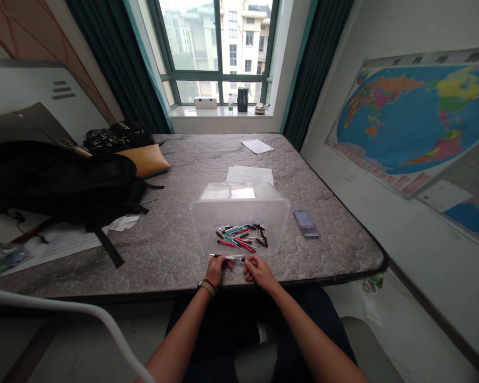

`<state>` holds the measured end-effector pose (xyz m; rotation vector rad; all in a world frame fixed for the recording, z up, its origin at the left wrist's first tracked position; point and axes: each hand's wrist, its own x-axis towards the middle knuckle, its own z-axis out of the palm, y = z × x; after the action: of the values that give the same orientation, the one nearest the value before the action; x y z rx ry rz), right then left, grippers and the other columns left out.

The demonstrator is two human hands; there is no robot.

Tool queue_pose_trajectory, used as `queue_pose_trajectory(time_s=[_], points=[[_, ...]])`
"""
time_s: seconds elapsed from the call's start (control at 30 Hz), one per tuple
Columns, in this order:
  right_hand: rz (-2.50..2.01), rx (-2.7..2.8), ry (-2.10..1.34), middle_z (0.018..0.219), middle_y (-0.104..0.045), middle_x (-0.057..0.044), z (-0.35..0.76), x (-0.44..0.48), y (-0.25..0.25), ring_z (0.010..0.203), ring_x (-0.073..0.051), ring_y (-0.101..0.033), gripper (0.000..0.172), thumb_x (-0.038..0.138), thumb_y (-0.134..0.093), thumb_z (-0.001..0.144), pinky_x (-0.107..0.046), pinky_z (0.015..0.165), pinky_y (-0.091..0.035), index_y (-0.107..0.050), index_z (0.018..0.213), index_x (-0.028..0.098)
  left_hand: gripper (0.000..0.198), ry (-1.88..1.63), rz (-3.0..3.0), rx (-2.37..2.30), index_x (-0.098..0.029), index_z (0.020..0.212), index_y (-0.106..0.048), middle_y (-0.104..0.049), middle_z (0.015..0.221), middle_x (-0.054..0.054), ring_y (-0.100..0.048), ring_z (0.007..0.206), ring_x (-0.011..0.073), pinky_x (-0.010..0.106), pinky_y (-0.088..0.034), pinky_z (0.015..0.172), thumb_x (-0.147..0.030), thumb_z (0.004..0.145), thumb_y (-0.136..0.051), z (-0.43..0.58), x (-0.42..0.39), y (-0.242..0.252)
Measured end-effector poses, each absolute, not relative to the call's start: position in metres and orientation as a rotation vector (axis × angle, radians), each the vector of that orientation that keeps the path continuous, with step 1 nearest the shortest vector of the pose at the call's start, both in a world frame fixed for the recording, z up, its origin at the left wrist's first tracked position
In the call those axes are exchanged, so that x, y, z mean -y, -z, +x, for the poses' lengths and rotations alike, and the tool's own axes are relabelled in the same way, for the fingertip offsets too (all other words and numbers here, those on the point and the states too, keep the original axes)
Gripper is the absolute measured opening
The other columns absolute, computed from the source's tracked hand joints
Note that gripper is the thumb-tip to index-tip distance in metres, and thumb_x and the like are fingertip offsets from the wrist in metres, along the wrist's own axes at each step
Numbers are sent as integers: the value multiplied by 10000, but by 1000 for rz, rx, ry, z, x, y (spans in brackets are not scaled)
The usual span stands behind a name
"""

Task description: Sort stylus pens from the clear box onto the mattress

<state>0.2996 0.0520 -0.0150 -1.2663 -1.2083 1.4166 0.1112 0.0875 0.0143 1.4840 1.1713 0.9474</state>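
Head view: left hand [216,272] and right hand [259,272] pinch a pen [232,258].

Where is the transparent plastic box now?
In the head view, the plastic box is central, beyond the left hand and right hand, with white papers behind it.

I am looking with care, but I am reading no word or number: the printing on the world map [411,119] and the lines on the white papers [250,174] are appearing too small and unclear.
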Motion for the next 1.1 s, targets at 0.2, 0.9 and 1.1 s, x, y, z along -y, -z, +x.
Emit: queue_pose_trajectory(time_s=[0.2, 0.9, 1.1], points=[[-1375, 1266, -1281, 624, -624, 21, 294, -47, 10, 470, -113, -591, 368, 574, -488, 863, -208, 452, -441, -485, 826, 208, 469, -927, 1495, -1194, -184, 658, -673, -703, 660, 74, -664, 716, 199, 329, -497, 796, -332, 908, -304, 112, -89, -9], [-1372, 1584, -1357, 612, -649, -7, 303, -52, 8, 479, -156, -595, 261, 434, -578, 832, -250, 476, -432, -660, 742, 203, 476, -890, 1490, -1284, -191, 558, -595, -525, 497, 31, -519, 528, 151, 262, -403, 579, -394, 892, -324, 109, -94, 1], [-1415, 1570, -1386, 524, -603, 11, 304, -56, 7, 467, -166, -579, 258, 422, -764, 665, -250, 460, -410, -663, 718, 190, 484, -860, 1493, -1284, -203, 521, -540, -492, 486, 22, -479, 505, 149, 263, -368, 552, -443, 884, -329, 109, -93, -2]])
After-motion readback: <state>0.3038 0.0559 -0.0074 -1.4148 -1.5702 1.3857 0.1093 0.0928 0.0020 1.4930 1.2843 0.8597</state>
